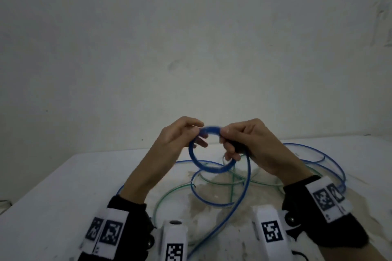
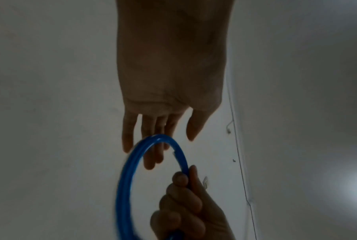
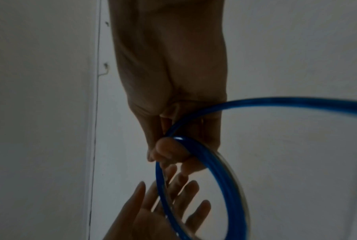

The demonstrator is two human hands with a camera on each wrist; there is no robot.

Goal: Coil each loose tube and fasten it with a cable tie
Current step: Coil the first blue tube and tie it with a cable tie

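A small coil of blue tube [image 1: 212, 170] is held up above the white table [image 1: 63, 186]. My right hand [image 1: 227, 140] pinches the coil's upper right side between thumb and curled fingers; the right wrist view shows the right hand [image 3: 169, 149] gripping the coil [image 3: 230, 186]. My left hand [image 1: 199, 133] is at the coil's upper left. In its wrist view the left hand [image 2: 163, 138] has straight fingers lying behind the coil [image 2: 124, 178], thumb apart. The rest of the blue tube [image 1: 247, 180] trails from my right hand down to the table.
Loose loops of blue tube [image 1: 331, 157] spread over the table's right side. A thin green tube [image 1: 169, 192] lies tangled under them in the middle, on a stained patch. A plain wall stands just behind the table's far edge.
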